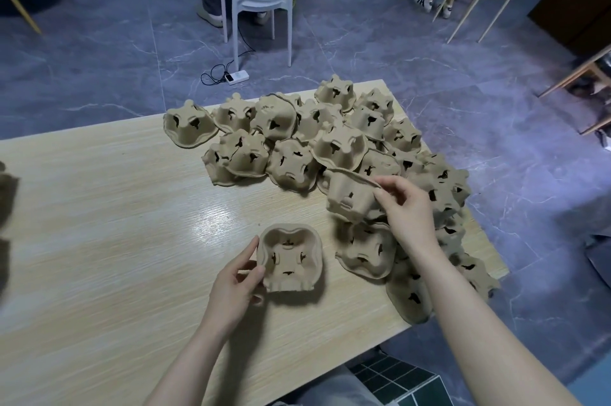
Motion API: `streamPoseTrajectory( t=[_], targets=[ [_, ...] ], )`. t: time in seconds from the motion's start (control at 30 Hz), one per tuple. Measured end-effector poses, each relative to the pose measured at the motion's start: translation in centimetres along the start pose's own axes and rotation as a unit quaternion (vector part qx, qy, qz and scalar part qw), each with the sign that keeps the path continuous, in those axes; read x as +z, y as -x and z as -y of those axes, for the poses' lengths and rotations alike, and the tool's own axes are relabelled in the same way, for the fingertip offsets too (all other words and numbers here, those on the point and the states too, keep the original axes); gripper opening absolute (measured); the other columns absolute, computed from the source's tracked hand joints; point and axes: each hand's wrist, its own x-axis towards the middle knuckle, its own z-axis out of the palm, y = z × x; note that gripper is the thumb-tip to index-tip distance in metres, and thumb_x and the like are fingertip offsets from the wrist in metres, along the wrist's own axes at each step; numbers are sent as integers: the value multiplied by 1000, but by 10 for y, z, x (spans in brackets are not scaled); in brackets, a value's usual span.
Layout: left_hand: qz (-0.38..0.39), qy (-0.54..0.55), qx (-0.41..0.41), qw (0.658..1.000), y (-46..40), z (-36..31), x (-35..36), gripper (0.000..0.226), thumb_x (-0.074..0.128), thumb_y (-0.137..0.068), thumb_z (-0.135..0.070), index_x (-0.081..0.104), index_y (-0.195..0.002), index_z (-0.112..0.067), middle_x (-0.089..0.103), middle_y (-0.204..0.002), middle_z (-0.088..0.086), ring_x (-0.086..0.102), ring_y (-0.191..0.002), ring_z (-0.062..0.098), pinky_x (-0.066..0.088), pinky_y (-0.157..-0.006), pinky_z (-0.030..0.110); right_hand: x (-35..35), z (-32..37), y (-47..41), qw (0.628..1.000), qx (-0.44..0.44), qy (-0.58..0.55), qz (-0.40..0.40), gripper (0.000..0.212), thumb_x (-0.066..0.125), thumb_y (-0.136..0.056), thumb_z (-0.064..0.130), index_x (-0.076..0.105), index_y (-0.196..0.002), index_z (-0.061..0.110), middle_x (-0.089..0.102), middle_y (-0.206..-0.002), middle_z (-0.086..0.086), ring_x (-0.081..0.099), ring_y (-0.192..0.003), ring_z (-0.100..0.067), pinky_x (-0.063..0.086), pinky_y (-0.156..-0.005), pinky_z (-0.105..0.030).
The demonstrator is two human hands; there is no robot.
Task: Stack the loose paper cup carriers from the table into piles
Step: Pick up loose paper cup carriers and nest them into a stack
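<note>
Two hands busy: left hand [238,280] clamped on carrier [290,258], right hand [405,204] pinched on tilted carrier [352,199]. Likely snagged on neighbouring heap [330,137], toppling pieces off table [115,223].

No text, label, brand, number or sign can be read anywhere: the moulded brown pulp cup carriers [337,147] are unprinted, and the pale wood-grain desk [99,223] bears no markings.
</note>
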Motion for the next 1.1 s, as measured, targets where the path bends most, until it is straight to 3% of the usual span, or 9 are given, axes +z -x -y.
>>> streamPoseTrajectory(
  t=[0.1,0.27,0.37,0.43,0.53,0.63,0.8,0.9,1.1],
  targets=[
    [7,-5,4,1000,4,-1,-4,50,60,-96,-13,49,-134,-44,66,-99,2,61,-66,3,54,-62,31,6,3,15,997,-23,-58,38,28,57,-91,-6,66,-88,21,65,-83,7,54,-68,3,44,-69,-11],
    [26,-19,32,999,6,-3,-8,49,58,-96,-6,48,-135,-34,59,-101,4,62,-77,14,45,-63,16,21,-7,35,988,-49,-61,132,20,55,-84,5,64,-87,22,64,-105,0,59,-96,-11,49,-86,-33],
    [3,-28,41,999,5,-10,-10,34,56,-98,-15,58,-124,-37,57,-106,8,58,-82,14,44,-70,16,29,-8,45,983,-54,-57,167,22,55,-85,-3,63,-85,17,59,-120,-4,57,-103,-4,46,-88,-19],
    [-5,10,22,1000,6,-17,-10,25,53,-100,-22,66,-113,-38,62,-108,1,62,-86,14,48,-63,15,33,-9,51,979,-49,-59,187,33,52,-87,-16,62,-83,14,57,-123,-8,57,-97,5,44,-81,-10],
    [-22,72,-40,996,6,-25,-9,26,48,-101,-34,72,-102,-26,72,-106,-2,69,-89,14,54,-65,22,41,-15,56,975,-35,-72,209,39,49,-86,-22,63,-82,14,57,-120,-12,58,-91,7,46,-77,-10],
    [-23,95,-71,993,7,-30,-8,40,41,-102,-44,73,-95,-21,77,-84,-5,70,-79,10,55,-76,36,45,-19,58,974,-31,-65,217,39,50,-85,-22,63,-79,15,59,-115,-11,58,-92,6,45,-80,-8],
    [-19,96,-67,993,5,-24,-10,25,58,-96,-34,71,-86,-15,72,-81,-5,68,-82,13,56,-82,37,48,-28,58,977,-14,-60,206,38,54,-86,-15,69,-80,20,64,-110,-6,61,-96,-8,46,-81,-13],
    [-15,89,-64,994,4,-18,-11,16,64,-93,-22,68,-80,-14,69,-83,2,65,-86,20,55,-84,39,50,-28,61,981,-5,-78,179,34,58,-90,-7,70,-90,24,69,-101,-1,63,-92,-6,47,-79,-14],
    [-42,94,-67,992,7,-11,-9,13,66,-92,-18,72,-81,-14,70,-82,4,66,-85,23,55,-87,44,51,-28,81,984,65,-122,114,19,62,-93,9,65,-106,22,68,-90,-3,62,-76,-9,52,-70,-24]
  ],
)
